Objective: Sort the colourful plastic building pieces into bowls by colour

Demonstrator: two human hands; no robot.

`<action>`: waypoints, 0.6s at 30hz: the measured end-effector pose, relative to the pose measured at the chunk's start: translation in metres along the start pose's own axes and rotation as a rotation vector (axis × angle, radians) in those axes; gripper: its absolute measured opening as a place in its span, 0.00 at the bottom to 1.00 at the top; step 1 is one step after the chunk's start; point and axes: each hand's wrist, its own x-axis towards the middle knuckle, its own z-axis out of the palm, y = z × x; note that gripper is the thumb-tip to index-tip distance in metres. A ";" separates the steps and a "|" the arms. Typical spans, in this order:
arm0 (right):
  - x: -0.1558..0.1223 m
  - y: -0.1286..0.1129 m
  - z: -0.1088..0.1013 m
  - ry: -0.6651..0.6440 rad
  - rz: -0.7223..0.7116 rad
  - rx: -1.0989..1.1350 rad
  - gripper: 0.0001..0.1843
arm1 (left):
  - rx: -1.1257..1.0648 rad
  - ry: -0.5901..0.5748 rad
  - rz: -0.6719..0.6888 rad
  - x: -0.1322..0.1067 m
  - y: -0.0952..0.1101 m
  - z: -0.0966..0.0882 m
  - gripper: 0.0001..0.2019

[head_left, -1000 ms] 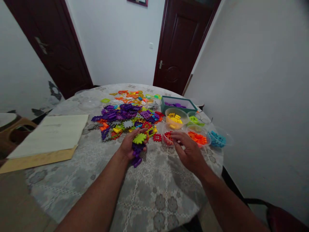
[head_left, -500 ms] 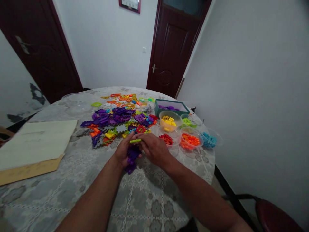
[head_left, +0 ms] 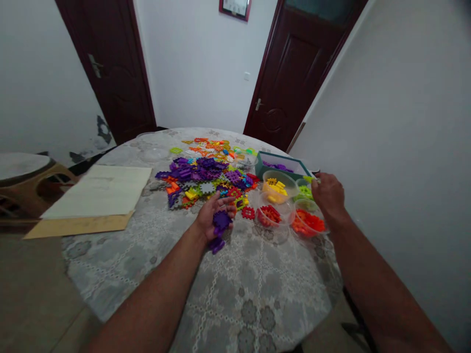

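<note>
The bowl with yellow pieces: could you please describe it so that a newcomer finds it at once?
On the round table, toward the far right, stands a dark green box with purple pieces. Just in front of it is a clear bowl. Its yellow pieces set it apart from the neighbouring bowls, which hold red, orange and lime-green ones.

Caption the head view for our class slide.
Left hand cradles purple pieces; right hand holds a green piece near bowls.

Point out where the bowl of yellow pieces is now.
Head view, right of centre: the bowl of yellow pieces stands between the green box and the bowl of red pieces.
</note>
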 end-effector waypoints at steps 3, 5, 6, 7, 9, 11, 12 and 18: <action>-0.020 -0.019 -0.005 0.037 -0.128 0.146 0.17 | -0.028 0.017 0.005 0.001 0.000 -0.001 0.24; -0.050 -0.054 -0.016 -0.028 -0.278 0.346 0.15 | -0.039 0.030 0.006 0.001 -0.001 -0.001 0.24; -0.069 -0.075 -0.022 -0.071 -0.345 0.461 0.14 | -0.043 0.034 0.006 0.001 -0.001 -0.001 0.24; -0.088 -0.097 -0.028 -0.133 -0.419 0.561 0.14 | -0.045 0.035 0.007 0.001 -0.001 -0.001 0.25; -0.124 -0.140 -0.035 -0.278 -0.559 0.680 0.15 | -0.050 0.036 0.009 0.002 -0.002 -0.001 0.26; -0.152 -0.174 -0.036 -0.369 -0.615 0.693 0.18 | -0.062 0.046 0.013 0.003 -0.002 -0.002 0.27; -0.161 -0.186 -0.035 -0.406 -0.629 0.676 0.18 | -0.067 0.054 0.016 0.003 -0.002 -0.003 0.28; -0.172 -0.214 -0.017 -0.469 -0.637 0.569 0.17 | -0.083 0.106 0.035 0.006 0.000 -0.007 0.31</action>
